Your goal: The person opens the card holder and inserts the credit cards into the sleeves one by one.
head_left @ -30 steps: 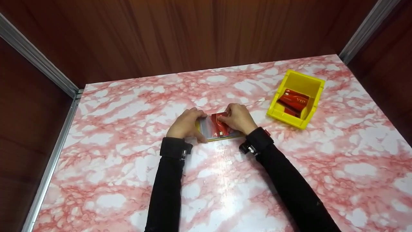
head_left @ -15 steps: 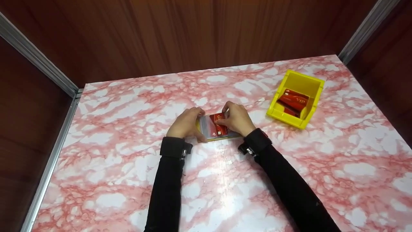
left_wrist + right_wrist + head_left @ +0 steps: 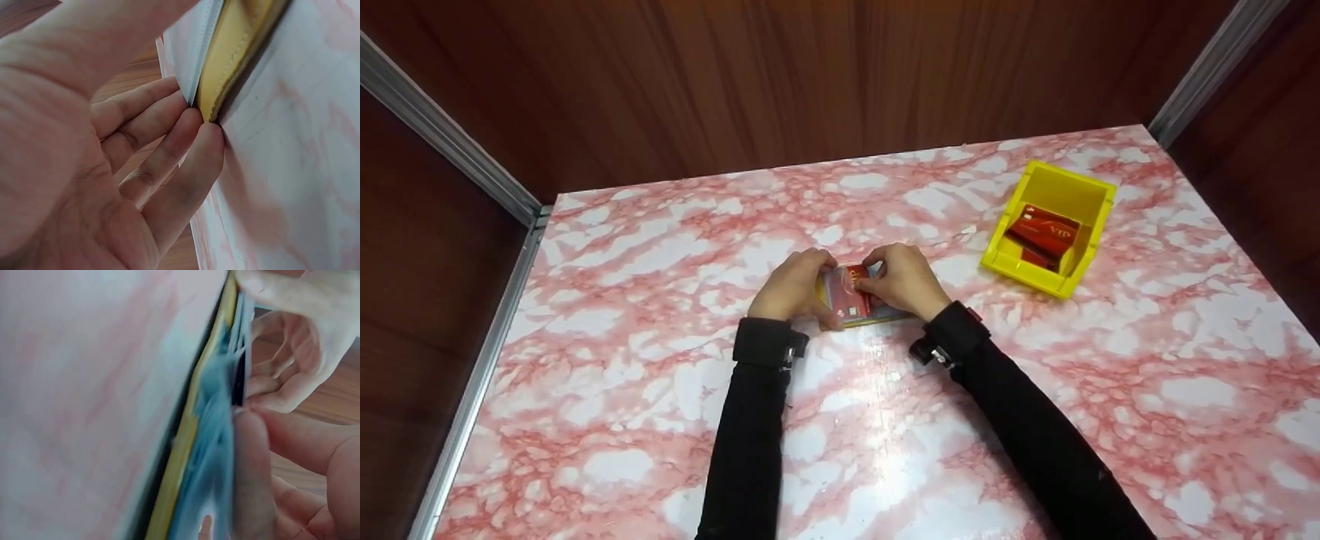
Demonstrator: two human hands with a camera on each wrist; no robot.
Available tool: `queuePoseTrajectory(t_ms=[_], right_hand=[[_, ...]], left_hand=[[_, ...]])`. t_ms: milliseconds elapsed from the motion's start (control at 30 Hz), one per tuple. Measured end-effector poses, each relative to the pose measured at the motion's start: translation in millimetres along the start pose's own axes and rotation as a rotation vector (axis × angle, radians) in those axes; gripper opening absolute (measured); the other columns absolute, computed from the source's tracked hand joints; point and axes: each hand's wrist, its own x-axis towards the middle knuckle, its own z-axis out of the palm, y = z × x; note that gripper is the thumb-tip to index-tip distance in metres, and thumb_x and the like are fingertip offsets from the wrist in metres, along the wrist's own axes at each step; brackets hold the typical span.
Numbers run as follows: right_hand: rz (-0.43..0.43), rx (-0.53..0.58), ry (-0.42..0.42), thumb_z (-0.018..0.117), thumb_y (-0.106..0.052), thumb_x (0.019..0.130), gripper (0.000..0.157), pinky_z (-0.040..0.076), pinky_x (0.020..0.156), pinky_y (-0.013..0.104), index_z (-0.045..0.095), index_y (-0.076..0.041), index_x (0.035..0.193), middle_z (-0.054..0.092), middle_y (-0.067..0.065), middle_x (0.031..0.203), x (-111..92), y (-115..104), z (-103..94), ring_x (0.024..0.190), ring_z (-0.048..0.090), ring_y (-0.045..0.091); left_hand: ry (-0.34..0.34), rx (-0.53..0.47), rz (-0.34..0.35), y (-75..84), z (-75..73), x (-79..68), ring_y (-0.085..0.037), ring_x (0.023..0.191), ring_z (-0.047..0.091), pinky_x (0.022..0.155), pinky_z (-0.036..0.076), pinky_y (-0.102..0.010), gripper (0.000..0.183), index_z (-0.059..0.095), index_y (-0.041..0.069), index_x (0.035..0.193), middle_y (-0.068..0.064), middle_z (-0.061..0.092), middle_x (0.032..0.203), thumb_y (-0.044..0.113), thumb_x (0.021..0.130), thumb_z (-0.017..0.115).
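The left hand (image 3: 793, 289) is spanning the left end of a flat yellow-edged card holder with clear plastic leaves (image 3: 230, 62), which is lying on the red-and-white marbled counter (image 3: 622, 337); its fingers are bending in from the far edge with the thumb at the near one, and they are gripping the holder between them. The right hand (image 3: 911, 281) is pinching a glossy red plastic card (image 3: 855, 301), its thumb pressing on the face and the gap between its fingers nearly closed. The card is lying on the holder between the hands, its left part looking paler, as though it were going under clear film. For this apparent sleeving to go well, the left hand should be anchoring the holder without squeezing the pocket mouth shut, and the right thumb should be pushing flat and level, so that both card corners are entering together. The loose leaves seen from the right wrist are bunching and could be catching the card's edge. More red VIP cards (image 3: 1046, 234) are sitting in the yellow open-topped plastic bin (image 3: 1027, 276), well apart to the right.
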Motion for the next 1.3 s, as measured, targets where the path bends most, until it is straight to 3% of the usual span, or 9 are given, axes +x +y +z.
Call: queuePoseTrajectory(t_ms=[333,633,967,1300], right_hand=[[0.053,0.039,-0.044,0.07,-0.023,0.097,0.029,0.045,0.054,0.022,0.077,-0.002,0.116,0.076,0.008,0.077,-3,-10,-0.7,0.059,0.065,0.009],[0.011,0.004,-0.094,0.071,-0.03,0.096,0.034,0.045,0.056,0.024,0.076,-0.005,0.12,0.075,0.005,0.079,-4,-14,-3.3,0.06,0.063,0.009],[-0.016,0.045,-0.148,0.071,-0.028,0.097,0.03,0.047,0.059,0.022,0.078,-0.007,0.117,0.078,0.008,0.09,-2,-12,-6.5,0.064,0.066,0.009],[-0.061,-0.021,-0.137,0.07,-0.029,0.097,0.027,0.043,0.061,0.027,0.081,-0.009,0.113,0.077,0.002,0.081,-3,-12,-5.3,0.063,0.058,0.009]], left_hand=[[0.018,0.023,0.03,-0.4,0.3,2.6,-0.028,0.128,0.055,0.114,0.043,-0.04,0.088,0.064,0.008,0.135,-0.007,0.065,0.134,0.02,0.057,0.103],[0.024,0.02,0.035,-1.4,1.4,4.1,-0.027,0.126,0.056,0.113,0.044,-0.04,0.089,0.065,0.008,0.133,-0.007,0.066,0.132,0.02,0.054,0.104],[0.026,0.025,0.034,-0.6,1.7,5.0,-0.028,0.127,0.056,0.113,0.044,-0.04,0.088,0.065,0.007,0.133,-0.008,0.066,0.132,0.019,0.055,0.104],[0.008,-0.011,0.021,1.2,2.0,0.9,-0.029,0.125,0.053,0.111,0.045,-0.041,0.084,0.065,0.008,0.131,-0.007,0.063,0.13,0.014,0.056,0.102]])
